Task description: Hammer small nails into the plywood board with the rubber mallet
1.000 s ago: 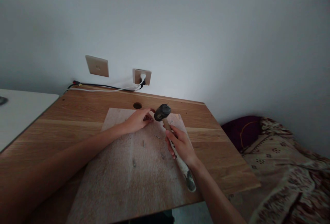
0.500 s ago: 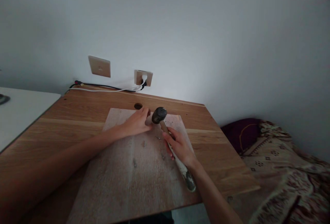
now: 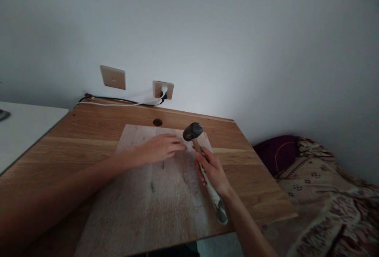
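Observation:
My right hand is wrapped round the pale, worn wooden handle of a hammer. Its dark, thick head is tilted up over the far right part of a whitish wooden board. Slightly blurred, my left hand hovers palm down above the board, fingers stretched toward the hammer head. I see nothing held in it, though its underside is hidden. Small nail-like pieces show on the board: one thin piece just below my left hand, another nearer me.
The board rests on a brown wooden desk with a round cable hole. Cables run along the wall to a socket. A white surface adjoins at left; patterned bedding lies at right.
My left hand has moved nearer me and its curled fingers have stretched out to the right. My right hand has shifted slightly right with the hammer.

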Available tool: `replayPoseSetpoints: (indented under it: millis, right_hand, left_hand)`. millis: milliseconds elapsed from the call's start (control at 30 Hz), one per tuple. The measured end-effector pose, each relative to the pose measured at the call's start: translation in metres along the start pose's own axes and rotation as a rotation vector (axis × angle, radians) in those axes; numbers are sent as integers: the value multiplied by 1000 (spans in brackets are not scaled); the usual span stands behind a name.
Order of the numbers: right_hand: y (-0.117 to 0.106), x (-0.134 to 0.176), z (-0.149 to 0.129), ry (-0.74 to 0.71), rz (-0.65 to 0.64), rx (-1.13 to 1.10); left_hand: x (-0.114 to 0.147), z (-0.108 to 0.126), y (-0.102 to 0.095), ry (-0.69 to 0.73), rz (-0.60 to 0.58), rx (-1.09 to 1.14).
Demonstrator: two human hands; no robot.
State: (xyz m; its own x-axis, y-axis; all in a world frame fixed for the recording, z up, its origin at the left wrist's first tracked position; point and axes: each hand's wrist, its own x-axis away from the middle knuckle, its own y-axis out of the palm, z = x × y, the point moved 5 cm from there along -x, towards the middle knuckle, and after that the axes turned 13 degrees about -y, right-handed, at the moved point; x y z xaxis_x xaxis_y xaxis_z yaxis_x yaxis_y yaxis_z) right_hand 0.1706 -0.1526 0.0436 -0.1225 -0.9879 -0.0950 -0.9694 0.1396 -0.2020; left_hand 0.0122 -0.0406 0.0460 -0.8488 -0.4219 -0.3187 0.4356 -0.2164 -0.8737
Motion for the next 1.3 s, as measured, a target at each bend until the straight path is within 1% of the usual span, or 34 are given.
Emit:
replayPoseSetpoints:
  millis: [67, 133, 200, 267, 533, 700, 767, 933, 1000, 1167, 1300]
  right_hand:
    - [1, 0, 1, -7, -6, -6]
    - [3, -1, 2, -9, -11, -10]
    - [6, -2, 4, -12, -23, -16]
    - [10, -3, 3, -18, -32, -23]
    - [21, -5, -9, -16, -48, 10]
    - [26, -6, -10, -7, -73, 17]
    - [30, -8, -10, -8, -84, 7]
    - [45, -15, -9, -26, -122, -12]
    - [50, -18, -8, -28, -143, -7]
    - [57, -22, 0, -14, -199, 21]
    - [55, -21, -4, -18, -187, 8]
  left_hand:
    - [2, -30, -10, -190, 81, 183]
    - [8, -56, -15, -357, 139, 321]
    - [14, -71, -14, -443, 150, 380]
    - [17, -75, -12, -448, 134, 383]
    - [15, -71, -8, -418, 105, 393]
    - [11, -72, -8, -379, 112, 317]
    - [9, -73, -6, -392, 110, 327]
    - [9, -79, 0, -459, 78, 444]
    - [10, -78, -1, -449, 94, 445]
    - [12, -77, -8, -415, 204, 410]
    - [17, -72, -17, -460, 254, 329]
